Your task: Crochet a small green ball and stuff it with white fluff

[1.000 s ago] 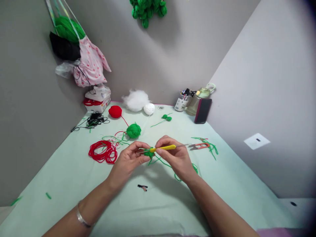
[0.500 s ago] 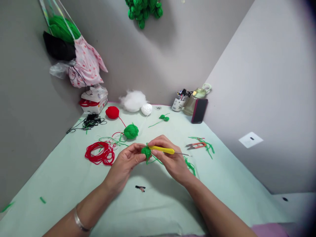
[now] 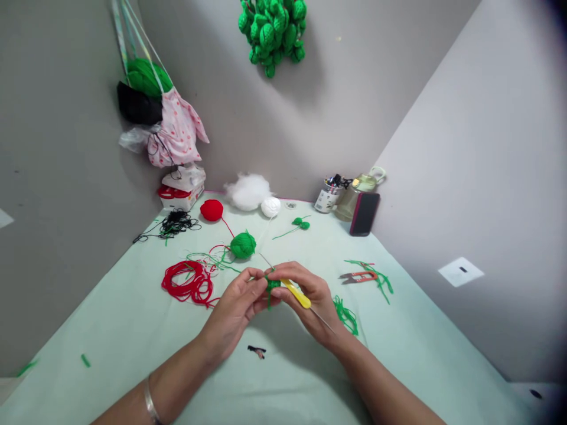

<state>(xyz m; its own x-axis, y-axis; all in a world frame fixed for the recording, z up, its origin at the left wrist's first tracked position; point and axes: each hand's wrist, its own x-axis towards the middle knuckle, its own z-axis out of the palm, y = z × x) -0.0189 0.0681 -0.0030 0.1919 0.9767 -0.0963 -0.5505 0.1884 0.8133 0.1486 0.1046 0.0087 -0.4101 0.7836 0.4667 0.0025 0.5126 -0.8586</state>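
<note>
My left hand [image 3: 237, 307] pinches a small green crocheted piece [image 3: 271, 285], most of which my fingers cover. My right hand [image 3: 312, 292] is closed on a yellow-handled crochet hook [image 3: 297, 294]. One thin metal end of the hook points up and away past the green piece, and the other runs back along my right palm. The fingertips of both hands meet at the green piece. Just beyond them lies a ball of green yarn [image 3: 243, 245]. To the left is a loose coil of red yarn [image 3: 183, 282].
Orange-handled thread snips [image 3: 359, 277] lie at right near green yarn scraps [image 3: 348, 316]. At the back stand a phone [image 3: 365, 214], a bottle [image 3: 349, 200] and a pen cup [image 3: 328, 196]. White stuffing [image 3: 248, 192], red yarn [image 3: 211, 210] and tangled black yarn [image 3: 175, 224] lie behind. A hair clip [image 3: 256, 352] is near.
The hook has turned in my right hand, its far tip now pointing up and away beyond the green piece. My fingers cover more of the piece. The camera view has shifted slightly.
</note>
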